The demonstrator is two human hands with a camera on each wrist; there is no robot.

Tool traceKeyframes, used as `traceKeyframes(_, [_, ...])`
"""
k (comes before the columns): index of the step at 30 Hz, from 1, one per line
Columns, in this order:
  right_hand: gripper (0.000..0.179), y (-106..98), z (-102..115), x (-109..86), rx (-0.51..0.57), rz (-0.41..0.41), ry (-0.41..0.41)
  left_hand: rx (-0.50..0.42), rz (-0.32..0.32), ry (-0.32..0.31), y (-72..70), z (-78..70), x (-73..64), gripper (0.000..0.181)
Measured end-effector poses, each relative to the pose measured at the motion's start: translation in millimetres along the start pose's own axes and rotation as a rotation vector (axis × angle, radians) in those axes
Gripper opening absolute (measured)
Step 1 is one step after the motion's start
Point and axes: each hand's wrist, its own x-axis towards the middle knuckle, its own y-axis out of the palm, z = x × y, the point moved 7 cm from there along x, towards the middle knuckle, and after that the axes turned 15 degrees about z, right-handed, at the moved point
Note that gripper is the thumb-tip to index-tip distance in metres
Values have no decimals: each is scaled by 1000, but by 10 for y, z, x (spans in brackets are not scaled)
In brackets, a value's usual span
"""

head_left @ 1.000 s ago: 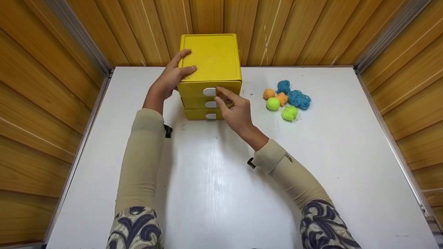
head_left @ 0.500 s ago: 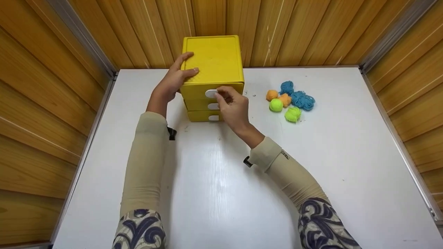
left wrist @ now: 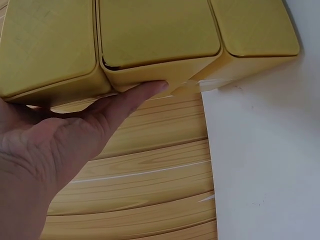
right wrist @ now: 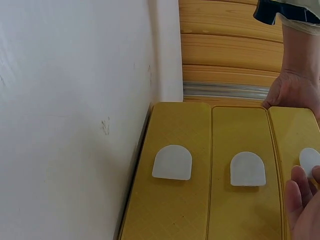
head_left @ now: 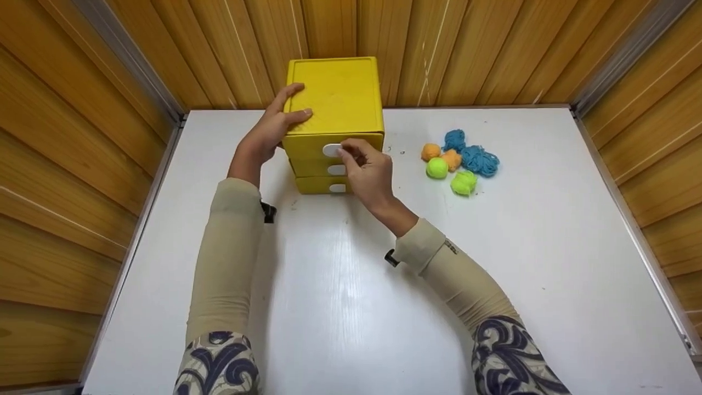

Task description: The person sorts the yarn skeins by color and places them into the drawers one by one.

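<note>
A yellow three-drawer box stands at the back of the white table, each drawer front bearing a white tab handle. My left hand rests on its left top edge, with thumb and a finger stretched over the top; in the left wrist view one straight finger lies along the box's side. At the top drawer's handle, my right hand pinches the right edge between thumb and fingertip. The middle handle and bottom handle are untouched. All drawers look pushed in.
Right of the box lie two blue yarn bundles, two orange balls and two lime-green balls, close together. Wood-patterned panels wall the white table at the back and both sides.
My right thumb and fingertip have come together on the top handle's edge; earlier they stood apart beside it. My left hand keeps its place on the box. The head view has shifted slightly.
</note>
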Motion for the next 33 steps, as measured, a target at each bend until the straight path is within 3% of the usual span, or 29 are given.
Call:
traceKeyframes(9, [12,31,62,-6,-28,34,-36,7,-14,24,-50,-16,-45,68])
traceKeyframes(16, [10,-21,101,-129,-39,17,-44,69,-23,69,0,-31,9,69])
traceKeyframes(33, [12,-42,308,-428,-108,68,-106,87,-28,43,25,-47,22,69])
